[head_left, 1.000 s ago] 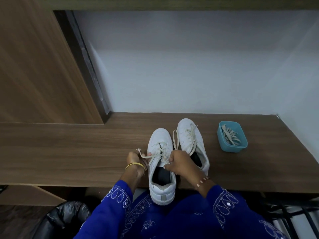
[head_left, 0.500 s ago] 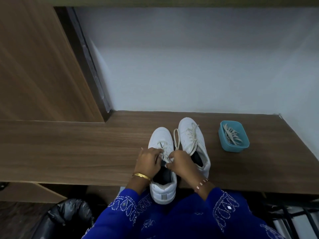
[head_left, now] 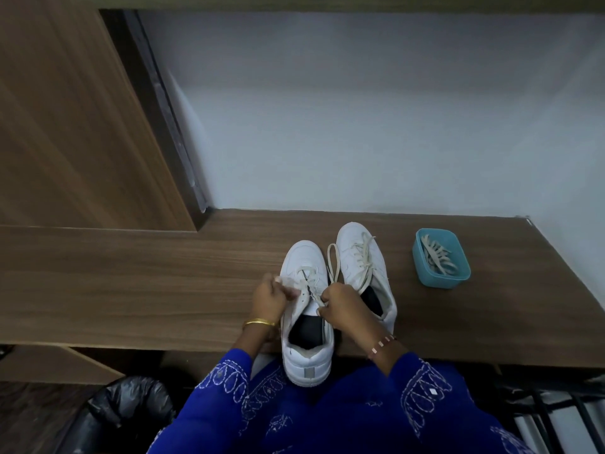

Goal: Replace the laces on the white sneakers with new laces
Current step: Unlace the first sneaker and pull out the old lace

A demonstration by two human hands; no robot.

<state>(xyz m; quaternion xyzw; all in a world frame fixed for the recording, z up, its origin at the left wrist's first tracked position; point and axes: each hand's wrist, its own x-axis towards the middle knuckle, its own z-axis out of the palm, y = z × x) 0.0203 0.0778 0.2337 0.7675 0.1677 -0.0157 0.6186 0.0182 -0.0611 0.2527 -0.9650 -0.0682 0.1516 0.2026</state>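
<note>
wooden desk [head_left: 131,290]: i saw left hand [head_left: 269,298] and right hand [head_left: 340,306] pinching cream lace [head_left: 309,283] on near white leather sneaker [head_left: 306,322], its toe pointing away from me.

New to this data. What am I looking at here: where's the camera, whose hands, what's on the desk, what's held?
No robot: a person works with bare hands, filmed by one wide-angle camera on their head looking down. On the wooden desk stand two white sneakers. The left hand and right hand each pinch lace on the near sneaker, whose heel overhangs the edge. The far sneaker is laced and untouched. A blue tub to the right holds more laces.
</note>
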